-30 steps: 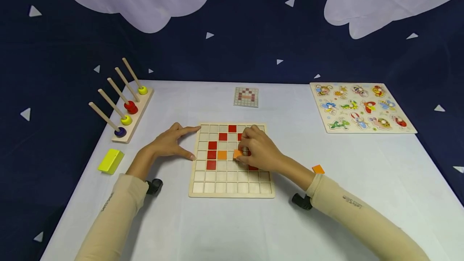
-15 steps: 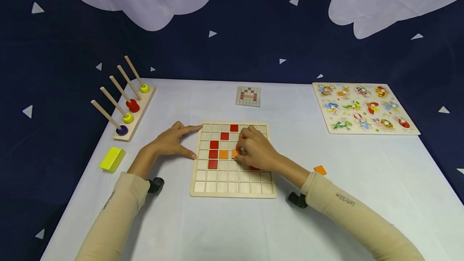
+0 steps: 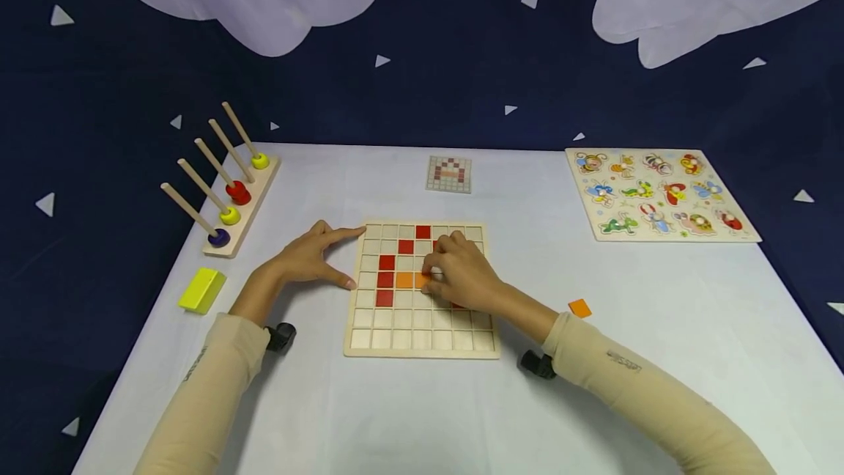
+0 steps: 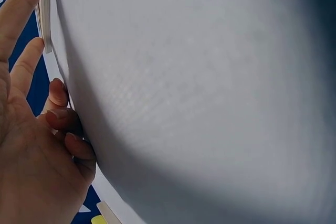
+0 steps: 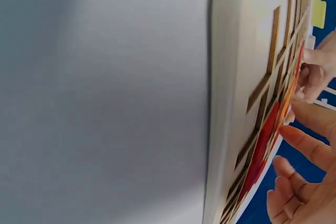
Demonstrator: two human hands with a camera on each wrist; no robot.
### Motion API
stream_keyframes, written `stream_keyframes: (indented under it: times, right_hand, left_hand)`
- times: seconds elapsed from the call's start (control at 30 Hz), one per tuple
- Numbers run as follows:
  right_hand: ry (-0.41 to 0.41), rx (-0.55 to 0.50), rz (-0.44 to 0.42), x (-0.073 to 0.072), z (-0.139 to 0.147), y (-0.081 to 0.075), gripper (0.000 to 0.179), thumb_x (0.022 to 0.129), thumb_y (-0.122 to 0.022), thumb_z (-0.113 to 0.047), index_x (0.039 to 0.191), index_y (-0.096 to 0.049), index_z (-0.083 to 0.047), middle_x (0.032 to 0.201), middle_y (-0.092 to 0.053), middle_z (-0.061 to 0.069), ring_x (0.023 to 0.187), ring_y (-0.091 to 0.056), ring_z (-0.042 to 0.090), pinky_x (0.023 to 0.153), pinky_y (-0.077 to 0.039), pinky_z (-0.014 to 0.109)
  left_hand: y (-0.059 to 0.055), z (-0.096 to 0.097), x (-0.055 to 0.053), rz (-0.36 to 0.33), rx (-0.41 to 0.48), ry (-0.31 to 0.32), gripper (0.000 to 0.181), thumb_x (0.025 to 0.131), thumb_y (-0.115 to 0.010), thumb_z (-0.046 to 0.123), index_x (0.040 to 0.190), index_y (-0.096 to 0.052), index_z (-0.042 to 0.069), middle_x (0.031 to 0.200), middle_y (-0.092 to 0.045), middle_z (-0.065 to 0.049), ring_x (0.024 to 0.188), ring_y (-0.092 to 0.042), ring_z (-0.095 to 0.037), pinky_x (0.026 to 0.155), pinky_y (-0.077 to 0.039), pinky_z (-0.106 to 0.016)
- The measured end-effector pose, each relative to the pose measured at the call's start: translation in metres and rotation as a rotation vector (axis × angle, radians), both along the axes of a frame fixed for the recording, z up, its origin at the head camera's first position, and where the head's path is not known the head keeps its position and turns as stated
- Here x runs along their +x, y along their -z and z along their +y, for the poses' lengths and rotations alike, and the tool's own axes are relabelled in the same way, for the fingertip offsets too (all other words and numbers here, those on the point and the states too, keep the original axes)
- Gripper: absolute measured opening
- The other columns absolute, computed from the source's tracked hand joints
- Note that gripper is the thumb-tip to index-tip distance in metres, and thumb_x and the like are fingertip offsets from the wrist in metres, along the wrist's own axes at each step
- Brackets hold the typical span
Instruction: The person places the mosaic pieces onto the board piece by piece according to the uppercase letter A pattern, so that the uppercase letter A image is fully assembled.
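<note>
A wooden grid board (image 3: 395, 341) lies flat before me, with several red tiles (image 3: 385, 280) and an orange tile (image 3: 404, 280) in its squares. My right hand (image 3: 464, 270) is over the board, its thumb and index finger pinching a second orange tile (image 3: 421, 280) that lies right beside the first. In the right wrist view, the thumb and index fingertip of the right hand (image 5: 315, 150) meet the board's (image 5: 231, 98) surface. My left hand (image 3: 306, 259) touches the board's left edge with index finger and thumb spread apart; its other fingers curl in the left wrist view.
A loose orange tile (image 3: 579, 308) lies to the right. Behind the board is a small pattern card (image 3: 448, 186). A peg stand with coloured beads (image 3: 253, 200) and a yellow block (image 3: 202, 290) are at left, an insect puzzle board (image 3: 659, 232) at back right.
My right hand has moved slightly left, and the second orange tile has shifted from askew to flat beside the first. The left hand keeps its place on the board's edge.
</note>
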State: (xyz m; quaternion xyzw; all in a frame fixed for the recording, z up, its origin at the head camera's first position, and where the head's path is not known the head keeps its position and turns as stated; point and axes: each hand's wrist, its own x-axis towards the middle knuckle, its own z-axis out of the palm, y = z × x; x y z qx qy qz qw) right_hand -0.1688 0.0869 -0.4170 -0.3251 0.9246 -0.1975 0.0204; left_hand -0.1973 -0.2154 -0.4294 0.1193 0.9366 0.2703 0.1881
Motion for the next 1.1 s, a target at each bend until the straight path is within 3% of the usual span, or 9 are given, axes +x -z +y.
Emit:
stream_keyframes:
  times: [0.27,0.5,0.7,0.93,1.1]
  right_hand:
    - [0.025,-0.034,0.046,0.013,0.057,-0.01,0.028,0.077,-0.086,-0.021,0.101,-0.078,-0.01,0.096,-0.056,0.004,0.091,-0.041,0.021,0.08,-0.035,0.037]
    - [0.139,0.032,0.041,0.036,0.131,-0.005,0.031,0.072,-0.088,-0.017,0.1,-0.077,-0.009,0.097,-0.056,0.004,0.093,-0.042,0.021,0.083,-0.035,0.041]
    - [0.201,0.048,0.106,0.054,0.182,-0.002,0.031,0.07,-0.087,-0.011,0.099,-0.077,-0.009,0.096,-0.058,0.008,0.091,-0.044,0.024,0.079,-0.036,0.042]
    - [0.221,0.074,0.125,0.058,0.208,0.002,0.03,0.07,-0.086,-0.008,0.099,-0.078,-0.006,0.097,-0.058,0.009,0.09,-0.042,0.025,0.078,-0.036,0.041]
    - [0.195,0.043,0.193,0.058,0.209,0.008,0.024,0.066,-0.089,-0.007,0.085,-0.076,-0.006,0.093,-0.056,0.005,0.09,-0.043,0.023,0.079,-0.037,0.041]
  left_hand:
    - [-0.001,0.0,0.001,-0.004,-0.009,-0.003,0.105,0.063,-0.092,0.047,0.152,-0.041,0.028,0.104,-0.04,-0.01,0.091,-0.042,-0.024,0.076,-0.034,-0.035]
    - [0.0,-0.001,0.001,0.001,0.005,0.002,0.105,0.062,-0.092,0.047,0.152,-0.042,0.027,0.104,-0.041,-0.01,0.092,-0.042,-0.024,0.076,-0.035,-0.035]
    - [-0.002,0.0,0.002,0.002,0.005,0.016,0.105,0.062,-0.092,0.048,0.152,-0.041,0.027,0.104,-0.041,-0.01,0.092,-0.042,-0.024,0.076,-0.035,-0.035]
    - [-0.001,-0.001,0.001,0.008,-0.001,0.022,0.105,0.063,-0.091,0.047,0.153,-0.04,0.027,0.103,-0.04,-0.009,0.091,-0.041,-0.023,0.076,-0.034,-0.035]
    - [-0.001,-0.001,0.002,0.004,0.008,0.021,0.104,0.064,-0.091,0.046,0.153,-0.041,0.026,0.102,-0.04,-0.009,0.089,-0.041,-0.023,0.076,-0.035,-0.035]
